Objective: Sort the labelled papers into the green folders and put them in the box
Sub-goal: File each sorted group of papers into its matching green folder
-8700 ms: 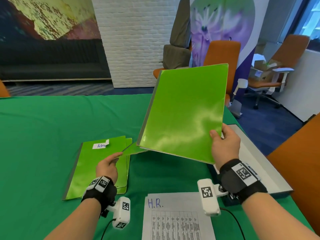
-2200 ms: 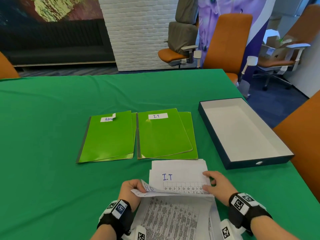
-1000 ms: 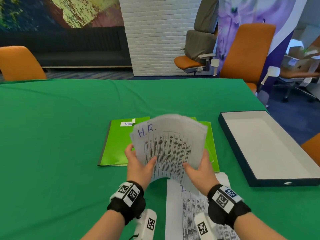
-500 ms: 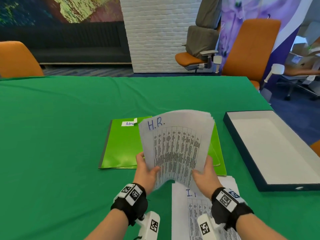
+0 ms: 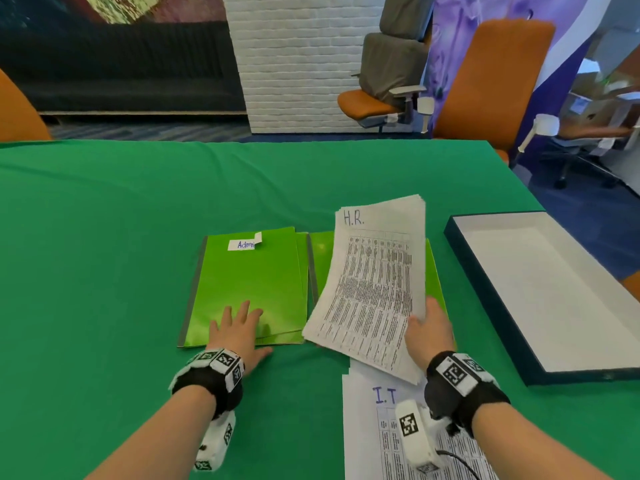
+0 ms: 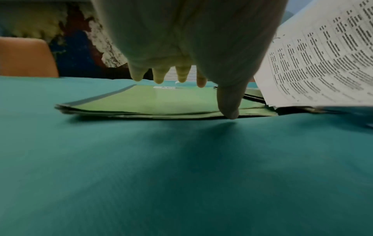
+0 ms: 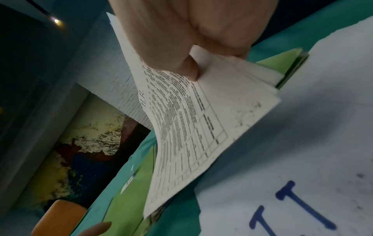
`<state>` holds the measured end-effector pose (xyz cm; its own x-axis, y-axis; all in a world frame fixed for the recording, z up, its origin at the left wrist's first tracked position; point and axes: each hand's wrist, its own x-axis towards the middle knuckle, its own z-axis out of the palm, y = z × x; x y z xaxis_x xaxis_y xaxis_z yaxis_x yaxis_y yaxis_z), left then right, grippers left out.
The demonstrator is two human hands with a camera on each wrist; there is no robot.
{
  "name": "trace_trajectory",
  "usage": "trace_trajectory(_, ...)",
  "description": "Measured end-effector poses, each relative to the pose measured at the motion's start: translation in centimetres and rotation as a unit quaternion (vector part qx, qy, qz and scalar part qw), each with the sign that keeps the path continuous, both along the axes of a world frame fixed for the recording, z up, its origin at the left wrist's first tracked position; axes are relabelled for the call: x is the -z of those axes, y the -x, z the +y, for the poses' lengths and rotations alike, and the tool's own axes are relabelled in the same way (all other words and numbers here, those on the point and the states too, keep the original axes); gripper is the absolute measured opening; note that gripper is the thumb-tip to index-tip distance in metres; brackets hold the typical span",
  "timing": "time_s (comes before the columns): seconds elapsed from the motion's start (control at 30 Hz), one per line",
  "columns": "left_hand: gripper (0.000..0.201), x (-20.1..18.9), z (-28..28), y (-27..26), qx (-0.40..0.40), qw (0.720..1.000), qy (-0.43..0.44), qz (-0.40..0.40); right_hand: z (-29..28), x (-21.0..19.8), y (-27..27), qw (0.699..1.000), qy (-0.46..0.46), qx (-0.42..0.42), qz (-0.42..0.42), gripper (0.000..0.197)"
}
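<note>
My right hand pinches the right edge of a stack of printed papers marked "H.R.", tilted above the right-hand green folder; the thumb lies on top. My left hand lies flat, fingers spread, on the near edge of the green folder labelled "Admin", thumb tip at its front edge. More papers marked "I.T" lie on the table near me. The dark open box with a white inside stands at the right.
A green cloth covers the table. Orange chairs stand beyond the far right corner, another at far left. A white brick pillar stands behind.
My left hand has let go of the H.R. papers and moved left onto the Admin folder. The right hand alone now holds the stack, lowered over the right folder.
</note>
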<state>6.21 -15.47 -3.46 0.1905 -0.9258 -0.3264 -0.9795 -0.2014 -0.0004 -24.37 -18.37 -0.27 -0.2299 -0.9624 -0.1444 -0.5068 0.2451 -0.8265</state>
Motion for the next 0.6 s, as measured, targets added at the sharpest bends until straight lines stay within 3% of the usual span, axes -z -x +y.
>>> trace_trajectory(0.13,0.081,0.2,-1.6,0.1,0.086,0.994,-0.026,-0.061,-0.6,0.6,0.2,1.0,-0.001,0.028,-0.009,0.033)
trace_trajectory(0.33,0.062,0.0,-1.7,0.5,0.158,0.982,-0.058,-0.085,-1.5,1.1,0.5,1.0,-0.003,0.021,0.0,0.025)
trace_trajectory(0.6,0.024,-2.8,-0.1,-1.2,0.076,0.995,0.058,0.01,-1.3,0.2,-0.1,1.0,-0.004,0.001,0.012,0.031)
